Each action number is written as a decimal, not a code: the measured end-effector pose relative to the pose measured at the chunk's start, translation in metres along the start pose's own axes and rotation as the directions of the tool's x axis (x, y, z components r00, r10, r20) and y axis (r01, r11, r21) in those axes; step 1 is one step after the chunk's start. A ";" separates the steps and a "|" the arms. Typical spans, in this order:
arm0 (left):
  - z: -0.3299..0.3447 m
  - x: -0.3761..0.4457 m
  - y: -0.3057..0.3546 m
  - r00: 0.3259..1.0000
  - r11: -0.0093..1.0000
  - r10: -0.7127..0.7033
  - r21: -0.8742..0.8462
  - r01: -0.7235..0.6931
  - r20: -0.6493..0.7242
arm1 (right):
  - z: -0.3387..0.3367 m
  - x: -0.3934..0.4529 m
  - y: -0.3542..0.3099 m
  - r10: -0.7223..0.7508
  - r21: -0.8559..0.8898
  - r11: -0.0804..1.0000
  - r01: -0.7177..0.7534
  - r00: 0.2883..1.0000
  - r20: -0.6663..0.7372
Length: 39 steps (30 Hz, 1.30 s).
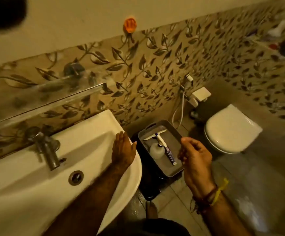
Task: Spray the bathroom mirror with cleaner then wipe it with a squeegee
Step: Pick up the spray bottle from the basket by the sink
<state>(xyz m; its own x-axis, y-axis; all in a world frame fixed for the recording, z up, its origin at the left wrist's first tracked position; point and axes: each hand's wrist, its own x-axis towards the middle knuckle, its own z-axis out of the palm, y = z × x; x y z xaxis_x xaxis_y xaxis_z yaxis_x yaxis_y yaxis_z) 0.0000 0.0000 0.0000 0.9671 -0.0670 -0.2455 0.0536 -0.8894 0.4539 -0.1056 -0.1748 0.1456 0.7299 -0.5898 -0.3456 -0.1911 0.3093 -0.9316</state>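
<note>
A grey tray [174, 132] stands on a dark stool beside the sink. In it lie a white spray bottle [156, 150] and a squeegee [164, 143] with a white blade and a blue-and-white patterned handle. My right hand [195, 157] hovers over the tray's right edge, fingers loosely curled, holding nothing. My left hand [122, 149] rests flat on the right rim of the white sink [90, 133], fingers straight. The mirror [4, 17] shows only as a corner at the top left.
A steel tap [47, 150] stands on the sink, and a glass shelf [44, 97] runs along the leaf-patterned tile wall above it. A white toilet [232, 130] with its lid down is at the right, with a hose sprayer [187, 80] on the wall.
</note>
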 end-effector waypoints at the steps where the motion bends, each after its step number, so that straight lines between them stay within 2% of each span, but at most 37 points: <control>1: 0.010 0.003 0.005 0.998 0.998 -0.059 -0.038 0.058 -0.030 | -0.007 0.006 0.003 0.006 -0.039 0.999 -0.008 0.999 -0.034; 3: 0.029 0.006 0.015 0.979 0.979 -0.175 -0.123 0.161 -0.108 | -0.022 0.026 0.017 0.016 -0.100 0.995 -0.024 0.997 -0.080; 5: 0.046 0.003 0.027 0.962 0.973 -0.214 -0.121 0.195 -0.172 | -0.029 0.043 0.033 0.045 -0.148 0.987 -0.057 0.996 -0.081; 9: 0.064 0.005 0.029 0.950 0.976 -0.214 -0.028 0.214 -0.226 | -0.025 0.087 0.070 0.074 -0.303 0.949 -0.089 0.995 -0.061; 13: 0.069 0.007 0.023 0.932 0.978 -0.205 -0.106 0.181 -0.300 | -0.011 0.130 0.117 0.078 -0.411 0.907 -0.091 0.996 -0.050; 18: 0.072 0.006 0.023 0.919 0.978 -0.210 -0.064 0.200 -0.333 | 0.004 0.173 0.170 0.075 -0.516 0.853 -0.079 0.997 -0.029; 23: 0.069 0.005 0.028 0.906 0.981 -0.194 -0.098 0.169 -0.377 | -0.003 0.200 0.209 0.141 -0.574 0.813 -0.099 0.990 0.029; 28: 0.068 0.006 0.029 0.905 0.979 -0.199 -0.127 0.162 -0.376 | -0.003 0.217 0.236 0.261 -0.521 0.831 -0.195 0.964 0.055; 30: 0.070 0.007 0.027 0.899 0.976 -0.211 -0.130 0.174 -0.383 | 0.002 0.222 0.242 0.262 -0.529 0.829 -0.181 0.962 0.081; 39: 0.074 0.007 0.024 0.903 0.975 -0.208 -0.158 0.158 -0.377 | 0.025 0.243 0.262 0.088 -0.586 0.810 0.025 0.982 0.165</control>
<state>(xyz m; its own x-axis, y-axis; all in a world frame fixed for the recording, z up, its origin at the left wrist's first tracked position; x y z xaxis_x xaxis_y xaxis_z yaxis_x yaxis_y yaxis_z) -0.0102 -0.0552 -0.0542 0.9556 0.2947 0.0067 0.2448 -0.8060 0.5389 0.0383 -0.2187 -0.1799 0.8083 -0.4291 -0.4032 -0.5207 -0.2013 -0.8296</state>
